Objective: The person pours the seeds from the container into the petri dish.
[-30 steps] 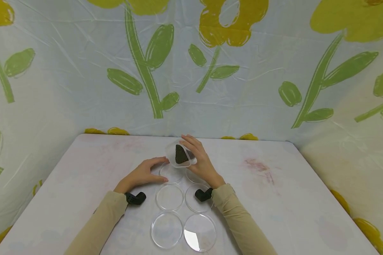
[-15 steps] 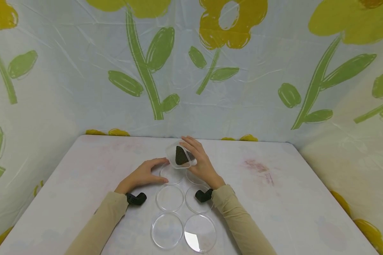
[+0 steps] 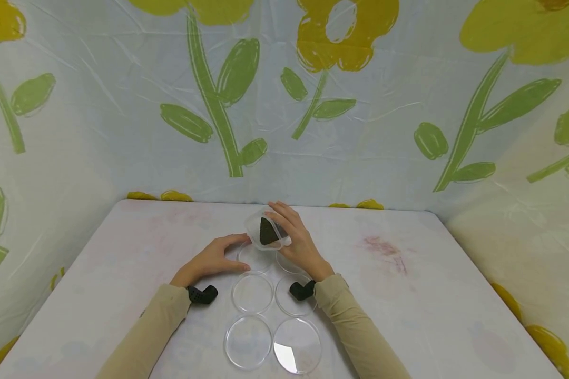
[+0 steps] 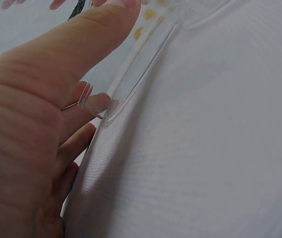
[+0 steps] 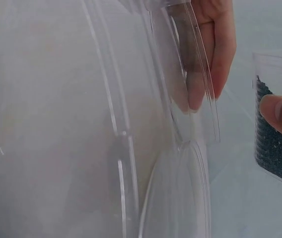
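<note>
Left hand [image 3: 213, 257] spread, touching dish [image 3: 257, 259]; right hand [image 3: 301, 245] gripping tub [image 3: 253, 228].

Long, creased beige sleeves [image 3: 144, 331] with plain cuffs [image 3: 332, 287]; a black, bent, stubby wrist camera [image 3: 205, 295] sits beside each.

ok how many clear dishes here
6: far left dish, far right dish, middle left dish, middle right dish, near left dish, near right dish; others may be hidden.

Black grains [image 3: 268, 231], clear dishes [image 3: 248, 342], beige sleeves [image 3: 144, 329], white backdrop patterned with yellow-and-green flowers [image 3: 334, 37]
</note>
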{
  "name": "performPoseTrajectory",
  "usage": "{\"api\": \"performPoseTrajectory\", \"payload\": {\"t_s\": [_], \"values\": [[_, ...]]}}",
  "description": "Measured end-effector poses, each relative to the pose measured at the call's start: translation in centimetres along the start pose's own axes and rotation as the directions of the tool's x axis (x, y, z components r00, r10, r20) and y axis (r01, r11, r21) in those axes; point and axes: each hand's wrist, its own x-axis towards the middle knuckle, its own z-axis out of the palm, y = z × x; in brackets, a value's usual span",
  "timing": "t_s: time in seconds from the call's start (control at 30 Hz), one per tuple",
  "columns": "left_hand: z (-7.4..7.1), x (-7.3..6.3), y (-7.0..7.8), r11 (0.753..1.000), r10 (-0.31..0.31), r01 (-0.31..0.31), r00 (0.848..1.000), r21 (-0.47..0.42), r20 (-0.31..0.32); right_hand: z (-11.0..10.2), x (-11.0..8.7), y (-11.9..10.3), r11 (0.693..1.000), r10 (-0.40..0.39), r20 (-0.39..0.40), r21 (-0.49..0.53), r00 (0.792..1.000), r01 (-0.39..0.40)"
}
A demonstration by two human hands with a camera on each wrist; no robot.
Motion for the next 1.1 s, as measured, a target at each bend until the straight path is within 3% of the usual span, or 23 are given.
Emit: {"api": "performPoseTrajectory", "payload": {"t_s": [0.53,1.1], "values": [[0.1,0.2,-0.6,1.000,0.015,-0.015,1.000,0.002,0.002,0.1,0.0,0.0,0.997,-0.062,0.010,-0.043,0.998,0.062],[-0.2,0.0,0.5,1.000,0.024,-0.024,1.000,0.006,-0.008,0.1,0.3,-0.3,0.994,-0.071,0.013,-0.077,0.997,0.072]]}}
